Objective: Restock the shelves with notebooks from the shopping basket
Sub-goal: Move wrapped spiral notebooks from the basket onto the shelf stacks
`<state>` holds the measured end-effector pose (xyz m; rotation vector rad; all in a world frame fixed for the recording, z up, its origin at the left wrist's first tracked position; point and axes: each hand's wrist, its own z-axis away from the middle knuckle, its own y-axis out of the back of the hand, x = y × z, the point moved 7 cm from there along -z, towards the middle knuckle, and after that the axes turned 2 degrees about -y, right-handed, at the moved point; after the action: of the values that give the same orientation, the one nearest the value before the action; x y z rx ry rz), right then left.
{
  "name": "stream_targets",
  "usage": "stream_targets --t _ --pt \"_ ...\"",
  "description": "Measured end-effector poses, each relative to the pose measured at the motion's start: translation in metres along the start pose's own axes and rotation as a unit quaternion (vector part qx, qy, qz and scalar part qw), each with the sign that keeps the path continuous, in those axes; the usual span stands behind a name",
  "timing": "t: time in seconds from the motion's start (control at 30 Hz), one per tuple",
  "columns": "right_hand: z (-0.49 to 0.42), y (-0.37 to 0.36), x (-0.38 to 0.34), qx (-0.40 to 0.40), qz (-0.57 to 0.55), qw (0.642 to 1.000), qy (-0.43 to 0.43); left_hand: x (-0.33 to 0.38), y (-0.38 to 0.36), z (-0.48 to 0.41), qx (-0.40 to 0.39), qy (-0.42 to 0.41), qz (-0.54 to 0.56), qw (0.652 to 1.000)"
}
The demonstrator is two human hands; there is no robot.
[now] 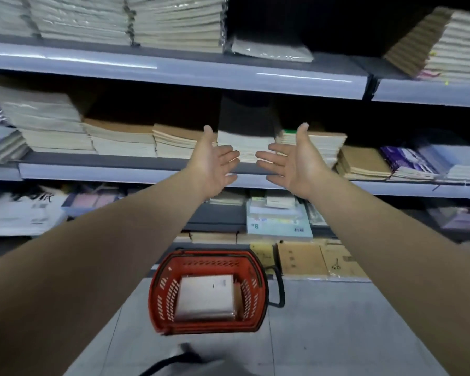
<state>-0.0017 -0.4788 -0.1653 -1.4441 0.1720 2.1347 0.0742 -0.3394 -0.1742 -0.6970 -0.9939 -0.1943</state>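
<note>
The shopping basket (163, 291) is orange-red with slotted walls and holds pale cream notebooks (205, 298). The shelves (174, 73) are pale grey-blue, their stacks (120, 139) cream-edged under brown covers. At middle right a blurred pile (402, 161) looks purple and white, and the floor (337, 321) is grey tile.

Left hand (215, 165) and right hand (296, 161) raised, palms facing, straight fingers (228, 154) nearly meeting, notebook stack (244, 146) on shelf (120, 172) just beyond the fingers, red shopping basket (160, 289) with notebooks (205, 298) on floor (337, 321) well below them.
</note>
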Motion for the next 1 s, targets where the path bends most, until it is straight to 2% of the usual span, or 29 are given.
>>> stream_targets --t 0.23,0.53,1.0 --pt "-0.029 0.008 0.061 -0.008 -0.001 0.998 -0.055 -0.052 0.030 -0.020 0.034 0.056 0.003 0.998" --pt "-0.072 0.012 0.144 0.034 0.018 0.990 -0.139 -0.116 0.089 -0.048 0.062 0.134 0.005 0.989" --pt "-0.144 0.003 0.328 0.029 0.017 0.970 -0.242 -0.246 0.206 -0.093 0.138 0.226 -0.024 0.964"
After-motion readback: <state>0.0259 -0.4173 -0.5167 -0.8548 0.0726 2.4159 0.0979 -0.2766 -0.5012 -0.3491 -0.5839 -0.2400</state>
